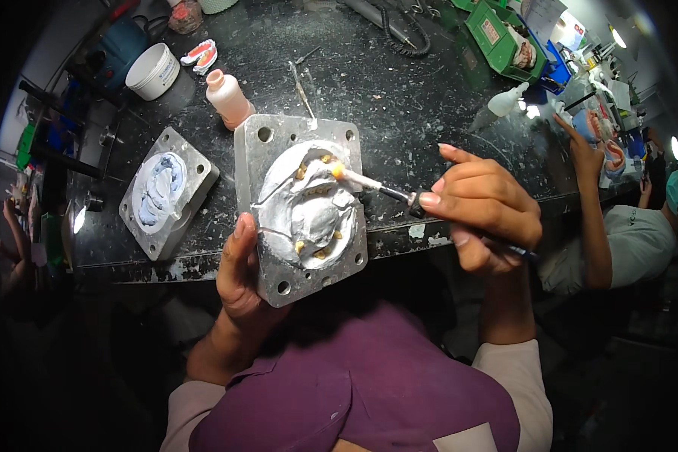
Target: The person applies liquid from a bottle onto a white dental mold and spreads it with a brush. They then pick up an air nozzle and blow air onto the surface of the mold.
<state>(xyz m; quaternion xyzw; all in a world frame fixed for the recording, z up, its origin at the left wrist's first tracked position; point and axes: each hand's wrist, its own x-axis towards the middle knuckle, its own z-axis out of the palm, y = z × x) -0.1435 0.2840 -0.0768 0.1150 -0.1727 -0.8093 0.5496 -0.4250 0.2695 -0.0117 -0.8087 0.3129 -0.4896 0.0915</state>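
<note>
Scuffed black bench (pixel 414 98) spans mid & upper frame, paint chipped along its front edge; bkgd goes dark toward the rims. You've got a metal flask (pixel 294 286) at approx. ctr of frame, tilted, packed w/ white plaster (pixel 314 220) that has several yellowish tooth-like bits set in it. Your L hand (pixel 239 267) grips its lower L side, thumb up along the edge; other fingers are hidden behind, so can't tell how they're curled.

Your R hand (pixel 486 215), R of ctr, is closed on a brush (pixel 396 194), fingers pinched round the handle, one finger sticking out up top. Bristles are at the plaster's upper R; can't tell how firmly they touch.

L of ctr, a 2nd flask half (pixel 196 184) lies on the bench w/ bluish-white fill. Pink bottle (pixel 230 102) is just behind your flask, w/ a thin metal tool (pixel 302 92) nearby. Upper L: white tub (pixel 153 73) & small red-and-white dental model (pixel 200 56). Upper R: green bin (pixel 496 44); far R, a co-worker's raised hand (pixel 584 157) by more dental models (pixel 615 157).
</note>
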